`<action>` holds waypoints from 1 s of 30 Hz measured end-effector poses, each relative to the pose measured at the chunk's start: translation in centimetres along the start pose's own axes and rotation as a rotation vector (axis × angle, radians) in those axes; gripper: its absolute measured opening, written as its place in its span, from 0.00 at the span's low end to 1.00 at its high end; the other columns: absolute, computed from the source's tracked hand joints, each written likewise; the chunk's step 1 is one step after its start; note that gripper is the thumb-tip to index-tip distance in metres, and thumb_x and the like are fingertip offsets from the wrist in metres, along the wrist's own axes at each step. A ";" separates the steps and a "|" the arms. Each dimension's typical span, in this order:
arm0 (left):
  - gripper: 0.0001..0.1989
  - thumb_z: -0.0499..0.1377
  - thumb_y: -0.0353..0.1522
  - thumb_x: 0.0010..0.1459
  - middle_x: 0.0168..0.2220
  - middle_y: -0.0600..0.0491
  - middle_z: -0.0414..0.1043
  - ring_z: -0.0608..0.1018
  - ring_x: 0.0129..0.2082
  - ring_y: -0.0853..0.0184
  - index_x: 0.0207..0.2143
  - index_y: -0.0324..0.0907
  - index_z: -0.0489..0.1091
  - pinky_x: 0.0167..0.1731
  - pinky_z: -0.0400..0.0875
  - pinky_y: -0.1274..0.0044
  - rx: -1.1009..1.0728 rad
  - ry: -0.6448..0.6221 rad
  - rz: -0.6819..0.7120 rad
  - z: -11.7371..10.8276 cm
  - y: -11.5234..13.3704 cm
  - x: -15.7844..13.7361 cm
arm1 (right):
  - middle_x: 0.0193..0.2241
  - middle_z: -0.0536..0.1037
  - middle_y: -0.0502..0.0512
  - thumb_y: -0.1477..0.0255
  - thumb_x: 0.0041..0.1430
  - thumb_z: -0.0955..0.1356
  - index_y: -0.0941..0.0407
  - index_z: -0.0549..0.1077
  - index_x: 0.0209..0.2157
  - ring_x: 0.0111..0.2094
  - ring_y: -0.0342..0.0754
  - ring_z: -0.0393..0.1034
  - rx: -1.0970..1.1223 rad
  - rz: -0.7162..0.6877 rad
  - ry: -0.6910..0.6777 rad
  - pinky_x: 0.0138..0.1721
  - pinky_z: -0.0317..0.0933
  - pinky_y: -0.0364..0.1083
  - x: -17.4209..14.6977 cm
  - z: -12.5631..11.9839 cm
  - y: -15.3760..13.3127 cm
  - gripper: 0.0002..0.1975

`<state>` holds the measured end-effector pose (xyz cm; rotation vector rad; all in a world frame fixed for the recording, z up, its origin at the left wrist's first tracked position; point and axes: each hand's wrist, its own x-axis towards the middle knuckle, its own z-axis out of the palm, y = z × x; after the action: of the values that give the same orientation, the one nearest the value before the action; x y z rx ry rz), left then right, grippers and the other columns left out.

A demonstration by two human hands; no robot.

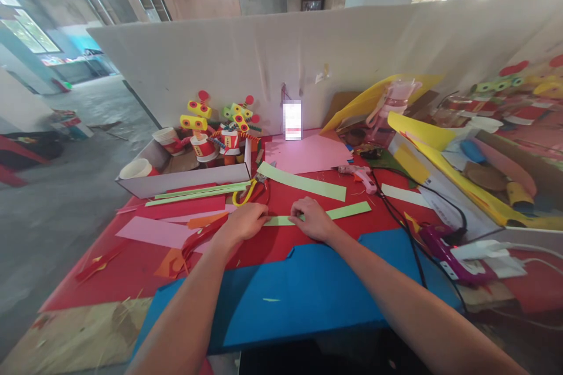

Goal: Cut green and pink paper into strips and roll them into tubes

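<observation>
Narrow green strip [280,221] lies on the red sheet [127,272], just beyond the blue board [308,299]. Left hand [248,221]: fingers pinched at the strip's left end, pads hidden. Right hand [313,220]: fingers curled and closed on the strip near its middle, right end sticking out free past the hand.

Handling, judged by look: thin paper or card, very light, bendy, not slippery; creases or tears easily if pulled hard. Best hold: light pinch at the ends or along the long edges.

Around it: wider strip [303,181] farther past the board, beyond the hands; scissors [251,193] beyond the board's left part; glue gun [364,179] beyond its right part; socket block [461,272] at its right side; box [189,186] with cup figures [204,149] far beyond its left corner. Bench [109,328] wood shows left of the board.

Writing: phone [292,120] screen, straight beyond the board, is blurred out. Marks on the cup figures too small to read. No brand legible on glue gun or socket block.
</observation>
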<state>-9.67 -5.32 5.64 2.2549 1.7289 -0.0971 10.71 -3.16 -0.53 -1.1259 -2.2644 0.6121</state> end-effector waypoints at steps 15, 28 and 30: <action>0.11 0.50 0.32 0.60 0.36 0.43 0.76 0.77 0.37 0.57 0.33 0.41 0.71 0.32 0.64 0.73 0.078 0.013 -0.061 0.6 0.8 0.2 | 0.28 0.72 0.50 0.74 0.58 0.69 0.56 0.67 0.27 0.34 0.47 0.62 -0.012 0.001 0.002 0.35 0.50 0.46 0.2 0.4 0.5 0.08; 0.10 0.50 0.31 0.60 0.38 0.40 0.76 0.77 0.40 0.54 0.34 0.40 0.71 0.33 0.65 0.72 0.092 0.009 -0.088 0.3 1.1 0.1 | 0.34 0.71 0.58 0.76 0.63 0.63 0.56 0.67 0.33 0.37 0.52 0.62 -0.259 -0.088 0.009 0.39 0.57 0.49 -0.8 -0.1 -1.1 0.04; 0.10 0.50 0.32 0.61 0.38 0.41 0.76 0.77 0.39 0.56 0.34 0.40 0.71 0.33 0.65 0.73 0.092 0.007 -0.091 0.2 1.2 0.0 | 0.32 0.71 0.58 0.77 0.65 0.60 0.56 0.68 0.33 0.35 0.51 0.63 -0.222 -0.110 -0.026 0.38 0.59 0.48 -1.2 -0.3 -1.0 0.08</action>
<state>-8.54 -5.63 5.71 2.2420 1.8659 -0.1920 10.91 -4.63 -0.03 -1.0914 -2.4444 0.3403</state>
